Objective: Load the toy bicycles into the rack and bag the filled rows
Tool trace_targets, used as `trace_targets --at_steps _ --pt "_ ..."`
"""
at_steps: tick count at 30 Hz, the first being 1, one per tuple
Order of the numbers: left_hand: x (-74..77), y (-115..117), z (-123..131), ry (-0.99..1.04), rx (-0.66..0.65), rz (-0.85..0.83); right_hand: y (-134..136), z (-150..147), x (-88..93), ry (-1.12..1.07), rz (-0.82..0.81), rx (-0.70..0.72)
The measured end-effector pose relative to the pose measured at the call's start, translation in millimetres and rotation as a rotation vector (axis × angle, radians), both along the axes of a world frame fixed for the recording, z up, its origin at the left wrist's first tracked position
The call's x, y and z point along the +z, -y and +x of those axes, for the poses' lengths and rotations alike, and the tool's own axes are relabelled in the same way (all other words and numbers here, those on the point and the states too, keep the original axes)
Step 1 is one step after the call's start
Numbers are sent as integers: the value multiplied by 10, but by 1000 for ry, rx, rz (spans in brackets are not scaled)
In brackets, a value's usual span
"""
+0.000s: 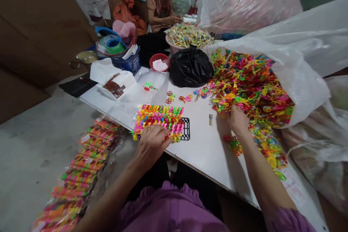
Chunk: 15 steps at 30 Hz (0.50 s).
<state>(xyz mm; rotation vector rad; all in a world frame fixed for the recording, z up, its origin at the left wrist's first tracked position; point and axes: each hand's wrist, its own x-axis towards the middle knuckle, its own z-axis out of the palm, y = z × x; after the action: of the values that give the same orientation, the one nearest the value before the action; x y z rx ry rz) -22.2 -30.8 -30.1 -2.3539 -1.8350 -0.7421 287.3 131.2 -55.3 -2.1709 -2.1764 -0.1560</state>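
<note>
The left hand point(152, 139) lies palm down over bright rows of small plastic toys point(160, 112), fingers curved onto the nearest ones; whether they pinch any I cannot tell. The hand probably rests there to keep the rows from sliding, since they sit on a black rack point(189, 129) whose bare end shows to the right. The right hand point(239, 121) reaches into the front of the toy heap point(250, 83); its fingertips are lost among the pieces, so their grip cannot be read. The white plastic bag point(307, 76) lies on its side with its mouth facing the hands, seemingly so pieces stay within easy reach. Between rack and heap, the white tabletop point(201, 150) gives the right hand a passage, with one small vial point(210, 119) standing in it. Beyond, loose toys point(186, 98) and a knotted black bag point(191, 67) limit the far side. The near edge runs close under the left wrist, leaving little margin there.
</note>
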Motion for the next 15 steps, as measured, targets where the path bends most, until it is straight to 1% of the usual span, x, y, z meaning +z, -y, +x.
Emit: trace_targets --at_steps 2,4,7,9,10,12,13,15 --pt "-54 -80 29 40 -13 -10 15 52 -14 -106 11 2" --pt "-92 -128 6 80 -39 -22 117 83 -4 -268 54 28" --pt "-115 -145 -35 127 -69 -28 451 44 -20 -522 124 73" --pt "-116 -143 -43 154 -77 -31 738 -39 -91 -622 85 81" --pt "-115 -143 -41 165 -80 -33 872 -86 -142 -641 37 89" --pt "-109 -148 -35 176 -92 -41 1076 -165 -247 -611 -29 93" --pt "-105 -151 -32 178 -98 -45 1136 -192 -289 -567 -47 98" --pt "-101 -155 -26 171 -109 -49 1174 -218 -333 -439 -58 107"
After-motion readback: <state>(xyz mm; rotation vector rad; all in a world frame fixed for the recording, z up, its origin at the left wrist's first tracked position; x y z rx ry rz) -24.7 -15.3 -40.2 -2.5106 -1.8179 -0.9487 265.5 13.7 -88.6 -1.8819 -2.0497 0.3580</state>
